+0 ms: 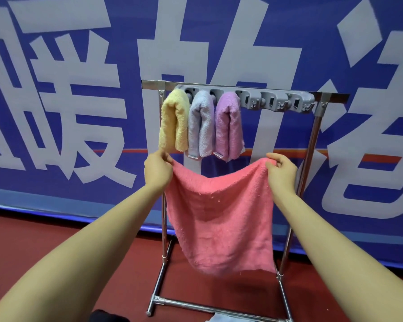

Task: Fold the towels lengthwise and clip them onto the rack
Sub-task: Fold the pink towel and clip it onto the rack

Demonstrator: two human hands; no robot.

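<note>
A blue banner [56, 112] with large white characters fills the wall behind, above a red floor [44, 252]. In front of it stands a metal rack [312, 145] on a tubular base, its top rail carrying a grey clip strip [277, 99]. Three folded towels already hang from the strip's left-hand clips: a yellow towel [174, 122], a pale blue towel [200, 126] just beside it, and a lilac towel [228, 126] next along. The clips to the right of the lilac one look vacant.

The pink towel [219, 217] hangs in the air in front of the rack, below the three clipped ones, spread open and not yet folded. Its top edge sags in a curve between the two hands, and the lower part droops freely towards the rack's base. The left hand [157, 169] pinches the top left corner closed between thumb and fingers; the right hand [280, 169] pinches the top right corner the same way.

The towel looks light, soft and limp terry, with loose threads along it, so it should drape rather than hold a crease. Holding it by the corners seems right; bringing them together would probably make the lengthwise fold, with the doubled edge then pressed into a free clip.
</note>
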